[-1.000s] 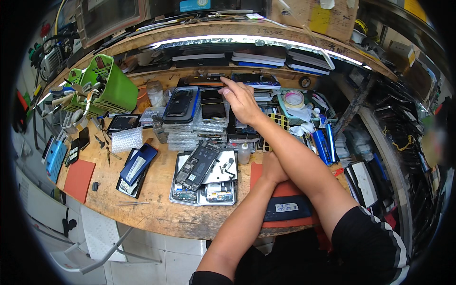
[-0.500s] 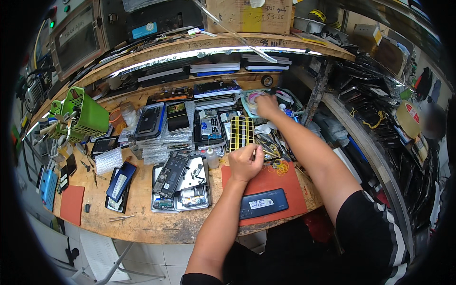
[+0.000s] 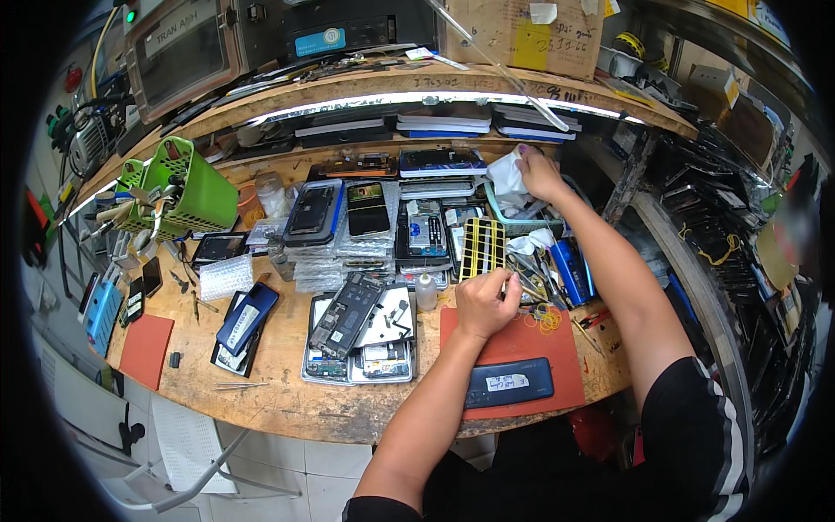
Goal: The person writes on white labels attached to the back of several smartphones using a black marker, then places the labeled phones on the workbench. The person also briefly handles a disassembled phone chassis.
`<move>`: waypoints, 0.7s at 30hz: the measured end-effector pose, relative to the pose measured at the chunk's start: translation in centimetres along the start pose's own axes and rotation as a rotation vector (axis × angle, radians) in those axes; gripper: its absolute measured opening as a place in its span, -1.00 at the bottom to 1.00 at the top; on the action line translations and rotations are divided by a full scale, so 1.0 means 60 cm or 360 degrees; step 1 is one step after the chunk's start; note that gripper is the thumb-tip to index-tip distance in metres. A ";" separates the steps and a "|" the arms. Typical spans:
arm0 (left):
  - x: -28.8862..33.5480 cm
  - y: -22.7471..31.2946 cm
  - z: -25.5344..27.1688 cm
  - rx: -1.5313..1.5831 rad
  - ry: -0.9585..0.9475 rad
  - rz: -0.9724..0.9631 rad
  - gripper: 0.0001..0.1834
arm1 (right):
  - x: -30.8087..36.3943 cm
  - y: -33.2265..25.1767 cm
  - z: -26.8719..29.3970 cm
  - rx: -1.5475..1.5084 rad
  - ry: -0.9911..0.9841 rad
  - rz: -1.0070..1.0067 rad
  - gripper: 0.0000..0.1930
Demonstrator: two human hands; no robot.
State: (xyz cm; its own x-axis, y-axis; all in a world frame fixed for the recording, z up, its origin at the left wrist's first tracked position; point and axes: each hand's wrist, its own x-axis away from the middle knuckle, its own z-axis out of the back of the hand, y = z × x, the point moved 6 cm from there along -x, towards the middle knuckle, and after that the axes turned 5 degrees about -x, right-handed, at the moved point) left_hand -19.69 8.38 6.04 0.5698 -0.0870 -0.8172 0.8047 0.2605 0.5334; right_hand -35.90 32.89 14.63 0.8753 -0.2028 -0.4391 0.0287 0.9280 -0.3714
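My left hand [image 3: 487,304] is closed above the orange-red mat [image 3: 564,365], its fingers curled round something thin that I cannot make out. Just below it, a dark blue phone [image 3: 513,381] with a white handwritten label lies on the mat. My right hand [image 3: 541,177] reaches far forward over a teal basket [image 3: 494,207] at the back. Its fingers pinch a white, crumpled piece [image 3: 506,177], cloth or thin plastic, raised at the basket's left side. Beyond my left hand sits a yellow-and-black slotted rack [image 3: 481,246]. Yellow rubber bands [image 3: 546,318] lie at the mat's far right corner.
Opened phones and parts fill a white tray [image 3: 406,348] left of the mat, beside a small bottle [image 3: 425,292]. Stacked phones [image 3: 369,209] stand on bubble wrap behind. A green basket [image 3: 196,187] of tools is at left. A wooden shelf [image 3: 383,90] overhangs the bench back.
My right hand has lifted the white crumpled piece at the basket, where rolls showed before. A blue object at the right now shows. The whole view has shifted; my left hand stays closed over the mat.
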 end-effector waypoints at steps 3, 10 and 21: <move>0.001 0.002 -0.001 0.0035 0.0031 -0.0045 -0.84 | 0.014 0.016 0.024 0.0125 -0.0085 -0.0066 -0.47; 0.000 -0.003 0.004 0.0018 0.0056 -0.0009 -0.84 | 0.038 0.080 0.070 -0.0390 0.0266 -0.0599 -0.52; -0.002 -0.011 0.005 -0.0004 -0.0039 0.0235 -0.88 | 0.359 -0.065 -0.010 -0.1026 0.0174 0.0259 -0.53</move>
State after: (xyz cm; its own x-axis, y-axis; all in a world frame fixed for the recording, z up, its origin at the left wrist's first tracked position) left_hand -20.23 7.93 5.85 0.6860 -0.0711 -0.7241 0.7114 0.2746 0.6470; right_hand -17.46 24.69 6.13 0.7891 -0.1385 -0.5985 -0.4231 0.5839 -0.6929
